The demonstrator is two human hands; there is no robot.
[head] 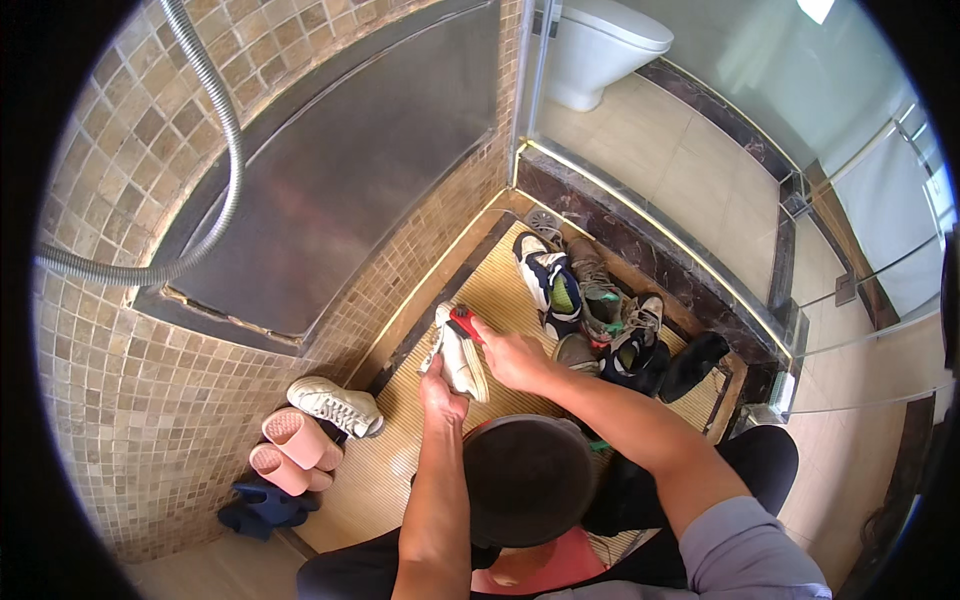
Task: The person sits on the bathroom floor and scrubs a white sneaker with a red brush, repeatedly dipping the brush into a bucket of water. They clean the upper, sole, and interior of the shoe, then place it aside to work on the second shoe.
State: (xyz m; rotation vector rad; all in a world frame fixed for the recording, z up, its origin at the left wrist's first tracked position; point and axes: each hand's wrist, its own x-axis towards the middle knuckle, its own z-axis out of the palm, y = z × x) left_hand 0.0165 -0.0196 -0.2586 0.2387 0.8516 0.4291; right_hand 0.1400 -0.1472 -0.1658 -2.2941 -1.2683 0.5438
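A white shoe is gripped by my left hand, its toe end pointing up in the picture and its sole edge on the right. My right hand holds a small red and black brush against the shoe near its upper end; the side touching the shoe is hidden. Below the hands stands a round dark container, with something pink under it. Another white lace-up shoe lies to the left by the tiled wall.
Several worn shoes, including a white and navy sneaker and a brown boot, stand along the dark stone curb. Pink slippers and dark blue slippers lie left. A metal hose hangs upper left. Beyond the glass is a toilet.
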